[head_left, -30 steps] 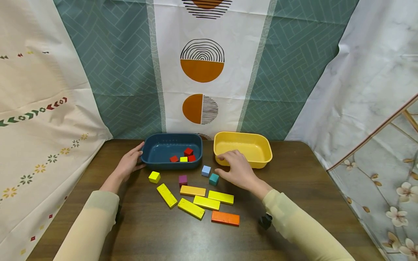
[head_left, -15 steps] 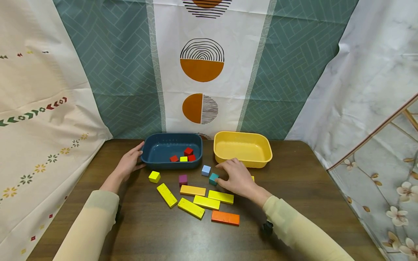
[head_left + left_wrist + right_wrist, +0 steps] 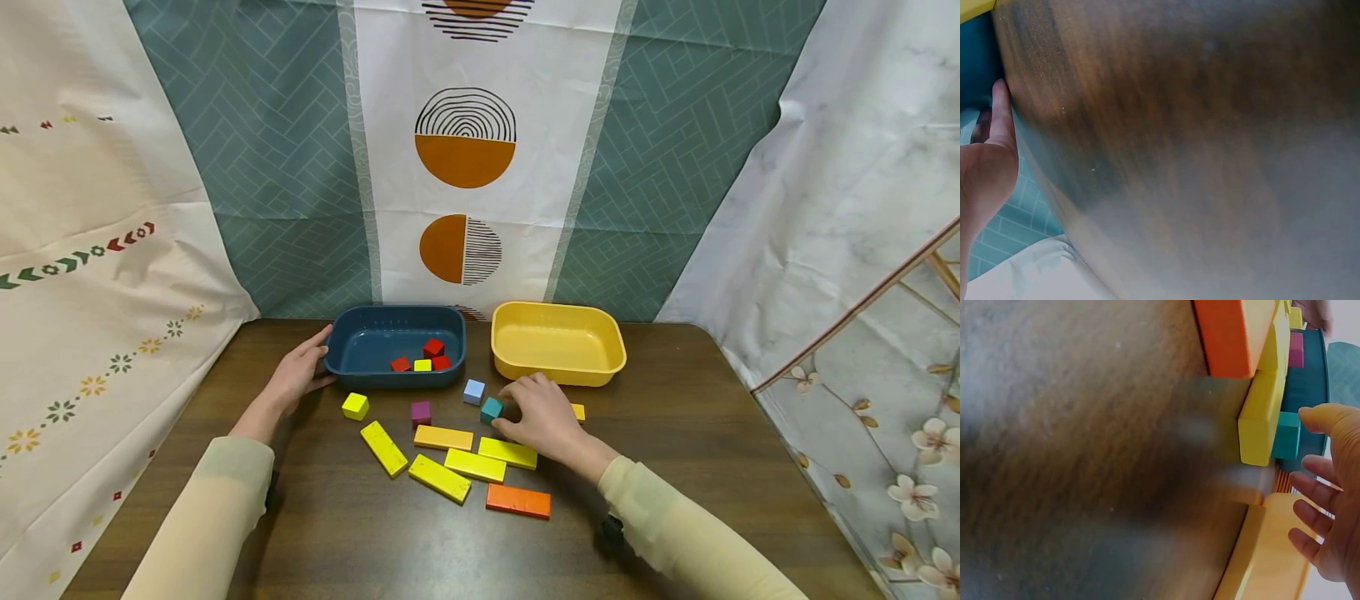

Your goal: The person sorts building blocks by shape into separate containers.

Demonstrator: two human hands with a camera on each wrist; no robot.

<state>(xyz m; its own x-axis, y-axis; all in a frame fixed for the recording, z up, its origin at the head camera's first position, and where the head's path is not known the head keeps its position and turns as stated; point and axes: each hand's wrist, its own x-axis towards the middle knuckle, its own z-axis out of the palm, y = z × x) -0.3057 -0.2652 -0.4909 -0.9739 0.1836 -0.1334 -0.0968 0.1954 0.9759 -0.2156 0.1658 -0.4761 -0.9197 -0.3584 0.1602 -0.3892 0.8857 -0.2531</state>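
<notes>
My right hand [image 3: 534, 408] hovers low over the table with fingers loosely spread, holding nothing. Its thumb lies beside a teal cube [image 3: 491, 409]; in the right wrist view the thumb of that hand [image 3: 1335, 487] is at the teal cube [image 3: 1286, 434]. A small yellow block [image 3: 577, 412] peeks out to the hand's right. My left hand [image 3: 302, 371] rests with straight fingers against the left end of the dark blue tray [image 3: 397, 379], and the left wrist view shows a fingertip of the hand [image 3: 988, 169] touching it. The tray holds red cubes [image 3: 432, 348] and a yellow cube [image 3: 422, 365].
An empty yellow tray [image 3: 558, 372] stands right of the blue one, near the curtain backdrop. Loose on the table: a light blue cube [image 3: 473, 391], a purple cube [image 3: 421, 412], a yellow cube [image 3: 355, 406], several long yellow blocks [image 3: 474, 465], an orange block [image 3: 517, 501].
My right hand has drawn back from the yellow tray's front rim toward me, down to the teal cube, uncovering the small yellow block. The left hand has stayed put.
</notes>
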